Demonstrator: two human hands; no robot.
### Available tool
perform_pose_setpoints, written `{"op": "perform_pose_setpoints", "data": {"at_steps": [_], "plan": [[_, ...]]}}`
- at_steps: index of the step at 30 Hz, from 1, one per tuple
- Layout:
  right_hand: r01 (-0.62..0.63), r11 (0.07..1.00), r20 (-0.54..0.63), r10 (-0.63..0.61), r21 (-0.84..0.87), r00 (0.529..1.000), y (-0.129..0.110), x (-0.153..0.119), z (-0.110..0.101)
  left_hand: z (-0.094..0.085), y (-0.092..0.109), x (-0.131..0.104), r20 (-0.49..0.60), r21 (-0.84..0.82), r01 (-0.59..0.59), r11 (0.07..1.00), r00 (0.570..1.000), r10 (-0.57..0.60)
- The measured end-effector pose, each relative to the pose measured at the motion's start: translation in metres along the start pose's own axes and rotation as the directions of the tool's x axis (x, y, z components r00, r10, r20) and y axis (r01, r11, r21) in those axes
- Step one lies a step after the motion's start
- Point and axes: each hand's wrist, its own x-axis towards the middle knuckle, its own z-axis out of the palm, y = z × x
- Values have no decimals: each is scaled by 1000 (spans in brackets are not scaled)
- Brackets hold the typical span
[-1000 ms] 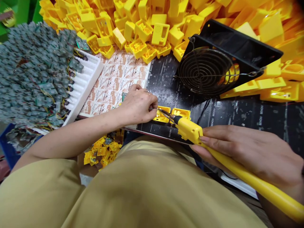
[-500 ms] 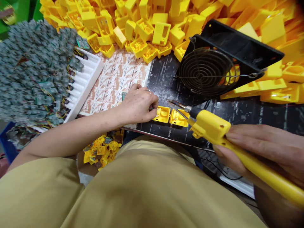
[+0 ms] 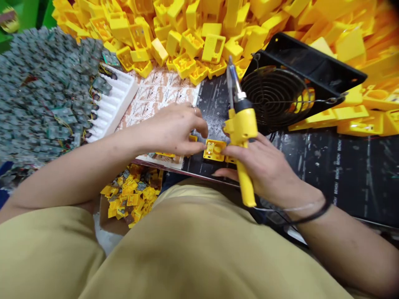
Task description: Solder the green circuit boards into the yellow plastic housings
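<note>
My right hand (image 3: 269, 172) grips a yellow soldering iron (image 3: 241, 124), its metal tip pointing up and away from the bench. The fingertips of that hand reach down beside a small open yellow plastic case (image 3: 215, 150). Another yellow case (image 3: 230, 159) is mostly hidden by my right hand. My left hand (image 3: 177, 128) holds nothing that I can see; its thumb and index finger are apart, close to the open case's left side. Below my left hand, parts of further yellow cases (image 3: 166, 154) show at the bench edge.
A black fan (image 3: 271, 95) with a wire guard stands right of centre. Yellow cases (image 3: 187, 41) are heaped along the back. At left, grey-green circuit boards (image 3: 46, 91) pile up beside a white foam tray (image 3: 120, 97). A box of yellow parts (image 3: 134, 193) sits below the bench.
My right hand has come in from the right to the cases, and the soldering iron has swung from pointing left to pointing up. My left hand's fingers have spread, uncovering more of the case.
</note>
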Motion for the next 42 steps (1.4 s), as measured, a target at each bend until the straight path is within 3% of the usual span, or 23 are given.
{"op": "perform_pose_setpoints", "data": {"at_steps": [4,9,19,28,34,42], "plan": [[-54,999,13,54,5,998,4,4,17,12,26,-9,-25,316,-81,945,995,94],[-64,997,5,64,-31,998,5,0,16,26,39,-17,-35,424,-67,903,995,90],[-92,995,-14,92,-33,996,5,-2,21,23,13,-22,-147,159,-45,986,987,69],[-76,996,-27,75,-46,997,7,-2,23,22,35,-7,-61,387,-57,920,994,87],[-76,996,-41,74,-38,996,7,-4,23,14,24,-5,-15,393,-115,912,991,131],[-41,999,-102,38,-24,994,8,0,23,34,4,-10,-249,181,-158,971,947,201]]}}
